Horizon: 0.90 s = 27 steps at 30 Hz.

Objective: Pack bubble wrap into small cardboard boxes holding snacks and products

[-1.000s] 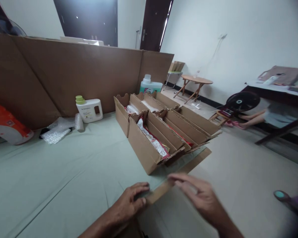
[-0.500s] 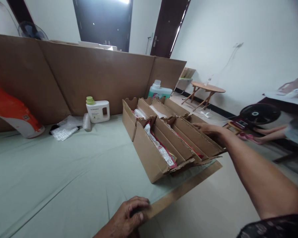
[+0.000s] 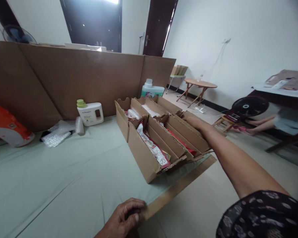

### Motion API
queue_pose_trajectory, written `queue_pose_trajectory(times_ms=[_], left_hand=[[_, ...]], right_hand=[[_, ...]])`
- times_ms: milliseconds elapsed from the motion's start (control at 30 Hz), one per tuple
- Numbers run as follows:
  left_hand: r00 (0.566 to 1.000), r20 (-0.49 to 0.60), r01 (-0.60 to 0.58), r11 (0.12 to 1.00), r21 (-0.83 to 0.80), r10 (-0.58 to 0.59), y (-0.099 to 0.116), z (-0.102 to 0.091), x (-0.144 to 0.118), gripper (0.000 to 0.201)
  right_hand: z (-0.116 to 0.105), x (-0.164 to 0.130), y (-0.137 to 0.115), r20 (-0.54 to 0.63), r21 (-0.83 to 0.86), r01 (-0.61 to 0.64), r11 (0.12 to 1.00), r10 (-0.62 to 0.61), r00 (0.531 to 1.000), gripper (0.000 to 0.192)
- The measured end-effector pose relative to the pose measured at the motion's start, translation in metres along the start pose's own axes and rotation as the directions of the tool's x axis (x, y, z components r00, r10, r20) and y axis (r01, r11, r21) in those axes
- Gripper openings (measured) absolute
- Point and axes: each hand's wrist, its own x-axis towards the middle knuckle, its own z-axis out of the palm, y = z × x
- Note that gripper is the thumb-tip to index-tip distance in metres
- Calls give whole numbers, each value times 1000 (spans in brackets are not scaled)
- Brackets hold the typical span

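Several open cardboard boxes (image 3: 141, 148) stand side by side on a pale green mat (image 3: 52, 178), with red-and-white packets (image 3: 152, 148) inside. My right hand (image 3: 196, 124) is stretched out and rests on the top edge of the rightmost box (image 3: 188, 132), fingers laid over it. My left hand (image 3: 125, 218) presses down on the near end of a long cardboard strip (image 3: 178, 186) that runs along the mat's edge under the boxes.
A tall cardboard wall (image 3: 76, 82) stands behind. By it are a white jug with a green cap (image 3: 89, 112), a teal-labelled jug (image 3: 151, 89), bubble wrap (image 3: 57, 134) and an orange-white object (image 3: 7, 127). At right are a round table (image 3: 200, 86), a fan (image 3: 249, 105) and a person's legs (image 3: 260, 122).
My right hand left the cardboard strip, reached out to the rightmost box and now lies on its edge. My left hand stays on the strip.
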Motion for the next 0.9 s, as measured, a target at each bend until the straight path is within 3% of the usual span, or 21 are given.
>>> queue_pose_trajectory(times_ms=[100,167,233,267,300,333,367,400,433,467,500,533,567,600,700,767,833,900], left_hand=[[994,-112,37,983,182,-17,9,-4,-3,37],[974,-199,-27,921,388,112,34,-5,-3,35],[911,-192,-179,769,614,366,75,-1,2,50],[853,-180,-228,659,717,490,98,2,7,67],[783,-151,-262,541,799,603,120,6,13,84],[706,-115,-287,431,855,699,140,10,20,97],[668,-74,-299,357,885,741,155,13,27,103],[660,-41,-308,319,896,750,165,15,33,100],[687,-28,-310,328,893,726,170,15,38,90],[735,-35,-299,370,880,677,169,14,42,76],[785,-58,-273,427,862,617,165,10,43,63],[820,-94,-236,482,844,565,158,4,42,52],[837,-142,-194,529,826,528,150,-2,39,44],[841,-196,-150,566,810,504,142,-9,35,38],[830,-346,-39,664,747,438,127,-25,20,37],[844,-397,10,729,684,361,127,-32,14,35],[856,-386,-13,760,650,344,133,-36,12,27],[841,-335,-98,728,679,425,143,-38,11,23]], right_hand=[[-30,-13,-2,20,-101,-102,990,105,994,27],[-60,-38,-11,-109,-133,-135,982,121,987,31],[-88,-79,-33,-340,-80,-75,994,44,940,34],[-99,-103,-47,-435,-5,22,1000,-22,900,34],[-107,-127,-63,-449,66,134,989,-90,889,32],[-112,-148,-78,-362,140,267,953,-202,910,30],[-113,-164,-92,-173,245,391,887,-356,918,28],[-112,-174,-102,54,375,449,811,-503,862,27],[-108,-175,-109,225,483,433,761,-585,779,29],[-101,-168,-112,329,538,384,750,-607,724,33],[-91,-154,-112,381,529,320,786,-557,738,37],[-80,-134,-108,349,471,260,843,-448,823,42],[-66,-111,-103,299,330,219,918,-322,898,43],[-50,-88,-98,322,132,153,979,-188,928,44],[1,-35,-92,396,-35,111,993,-88,914,28],[21,-21,-94,401,-54,115,992,-84,912,20],[19,-21,-96,358,-71,107,992,-75,931,12],[-7,-34,-98,251,-87,81,993,-56,966,14]])
